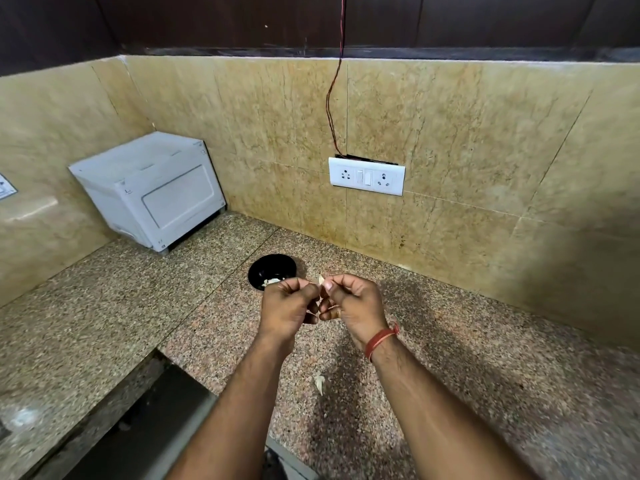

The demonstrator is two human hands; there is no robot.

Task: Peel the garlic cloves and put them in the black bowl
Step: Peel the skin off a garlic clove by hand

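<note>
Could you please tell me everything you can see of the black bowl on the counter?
The black bowl is small, round and glossy; its material cannot be told. It stands upright on the speckled granite counter, short of the tiled wall. A few pale pieces, probably peeled garlic, lie at its near inner side. Its near rim is partly hidden behind the left hand; nothing visibly touches it.

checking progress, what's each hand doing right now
Left hand: fingers curled, pinching the garlic clove held between both hands.
Right hand: fingers curled, pinching the same clove, peeling it just in front of the black bowl.
</note>
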